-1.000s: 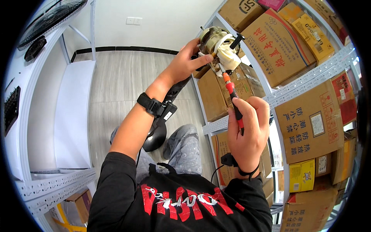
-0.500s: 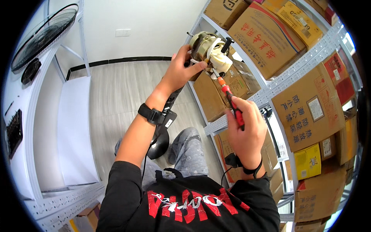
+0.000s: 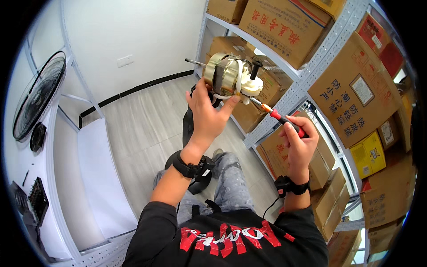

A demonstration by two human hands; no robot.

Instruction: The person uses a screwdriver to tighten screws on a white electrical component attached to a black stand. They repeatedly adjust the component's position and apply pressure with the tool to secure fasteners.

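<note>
A fan motor with brass-coloured housing and a thin shaft pointing left is above a black stand pole. On its right end is a cream plastic gear housing with a black knob. My left hand grips the motor from below, thumb against the underside by the white wires. In my right hand is a red and black screwdriver, held by its handle. Its tip meets the underside of the gear housing; the exact contact point is too small to make out.
At left, a white shelf carries a black fan grille, a small round black part and a black bit case. Cardboard boxes fill the metal shelving at right. The round black stand base is between my legs.
The screwdriver has swung from steep to a flatter slant, its handle now farther right. My right hand has shifted right with it. My head view has turned; my left hand still holds the motor.
</note>
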